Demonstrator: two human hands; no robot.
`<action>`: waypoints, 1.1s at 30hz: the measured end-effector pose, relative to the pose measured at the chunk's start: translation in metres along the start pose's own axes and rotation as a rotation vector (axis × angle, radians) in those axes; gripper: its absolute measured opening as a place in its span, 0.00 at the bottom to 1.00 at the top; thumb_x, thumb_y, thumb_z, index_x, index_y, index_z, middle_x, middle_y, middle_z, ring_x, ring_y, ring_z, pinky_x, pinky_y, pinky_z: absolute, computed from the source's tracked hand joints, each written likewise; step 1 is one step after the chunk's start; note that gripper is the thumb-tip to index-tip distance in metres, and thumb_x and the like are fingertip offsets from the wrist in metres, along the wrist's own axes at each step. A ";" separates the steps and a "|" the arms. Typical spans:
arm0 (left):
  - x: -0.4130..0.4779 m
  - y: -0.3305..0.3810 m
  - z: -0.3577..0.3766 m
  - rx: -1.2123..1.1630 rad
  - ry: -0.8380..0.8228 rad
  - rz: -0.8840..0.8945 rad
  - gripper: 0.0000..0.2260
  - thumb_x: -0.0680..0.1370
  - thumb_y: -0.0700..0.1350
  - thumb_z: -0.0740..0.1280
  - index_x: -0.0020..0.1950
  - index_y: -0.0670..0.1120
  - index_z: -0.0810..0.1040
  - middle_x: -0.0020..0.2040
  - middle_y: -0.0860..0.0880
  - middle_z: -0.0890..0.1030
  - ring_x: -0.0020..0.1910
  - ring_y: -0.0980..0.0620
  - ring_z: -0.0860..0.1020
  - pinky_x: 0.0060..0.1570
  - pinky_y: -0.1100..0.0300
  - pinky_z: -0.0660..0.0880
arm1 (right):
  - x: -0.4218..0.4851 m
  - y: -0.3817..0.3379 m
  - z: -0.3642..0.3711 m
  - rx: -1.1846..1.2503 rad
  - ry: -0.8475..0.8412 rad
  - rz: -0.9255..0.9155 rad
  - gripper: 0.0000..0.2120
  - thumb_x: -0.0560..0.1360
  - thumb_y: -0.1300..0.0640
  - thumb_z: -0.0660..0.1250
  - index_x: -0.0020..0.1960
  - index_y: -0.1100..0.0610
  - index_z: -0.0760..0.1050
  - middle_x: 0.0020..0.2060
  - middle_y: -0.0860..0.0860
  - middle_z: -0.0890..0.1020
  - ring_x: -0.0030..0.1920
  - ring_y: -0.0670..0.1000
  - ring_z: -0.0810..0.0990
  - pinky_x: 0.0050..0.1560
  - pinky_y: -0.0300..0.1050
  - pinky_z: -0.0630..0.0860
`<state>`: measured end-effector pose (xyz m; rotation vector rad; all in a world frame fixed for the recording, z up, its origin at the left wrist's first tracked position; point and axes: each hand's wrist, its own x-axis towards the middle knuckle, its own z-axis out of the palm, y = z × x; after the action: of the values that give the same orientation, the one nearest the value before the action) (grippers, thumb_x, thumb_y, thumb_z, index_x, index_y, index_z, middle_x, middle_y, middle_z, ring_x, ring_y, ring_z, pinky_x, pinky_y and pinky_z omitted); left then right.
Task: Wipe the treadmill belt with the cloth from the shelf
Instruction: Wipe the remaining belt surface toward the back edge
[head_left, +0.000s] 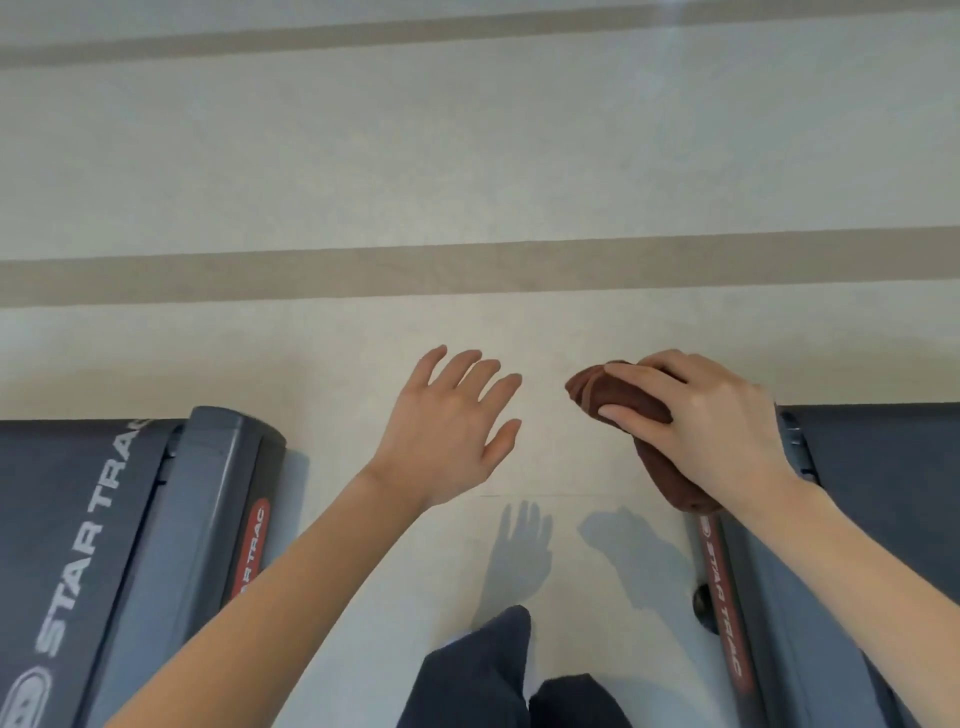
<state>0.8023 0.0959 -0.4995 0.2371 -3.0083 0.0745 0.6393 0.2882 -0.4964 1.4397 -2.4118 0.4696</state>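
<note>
We count one pale floor (467, 182), two darker stripes (467, 273) across it. Two treadmills, left treadmill (156, 545) and right treadmill (872, 467), both marked STAR TRAC, strip of floor between. Two hands: left hand (452, 431) over floor, fingers spread and relaxed, holding nothing. Right hand (711, 421) grasps one brown cloth (623, 400) – bunched roll, long axis diagonal, far end pointing forward-left, near end under wrist – just beside right treadmill's inner corner.
</note>
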 end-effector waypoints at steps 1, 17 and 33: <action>0.006 -0.004 -0.025 -0.021 0.004 -0.020 0.20 0.77 0.53 0.55 0.59 0.45 0.79 0.56 0.45 0.81 0.58 0.43 0.77 0.62 0.44 0.69 | 0.014 -0.003 -0.023 0.003 -0.003 0.007 0.17 0.73 0.41 0.62 0.51 0.50 0.82 0.40 0.49 0.82 0.36 0.54 0.80 0.25 0.39 0.69; 0.085 -0.075 -0.420 -0.150 0.102 0.177 0.19 0.79 0.50 0.56 0.63 0.43 0.76 0.60 0.43 0.78 0.60 0.42 0.76 0.63 0.46 0.67 | 0.187 -0.078 -0.380 -0.020 0.074 0.239 0.16 0.74 0.42 0.64 0.54 0.50 0.81 0.43 0.49 0.82 0.39 0.52 0.81 0.26 0.42 0.74; 0.256 -0.016 -0.487 -0.180 -0.022 0.518 0.20 0.79 0.51 0.54 0.65 0.45 0.76 0.61 0.47 0.77 0.63 0.45 0.74 0.64 0.50 0.65 | 0.203 0.020 -0.464 -0.093 0.210 0.605 0.16 0.75 0.42 0.63 0.54 0.49 0.81 0.43 0.47 0.82 0.38 0.51 0.81 0.25 0.43 0.74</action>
<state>0.6117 0.0698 0.0159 -0.5610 -2.9878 -0.1522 0.5666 0.3315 0.0036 0.5642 -2.6148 0.5918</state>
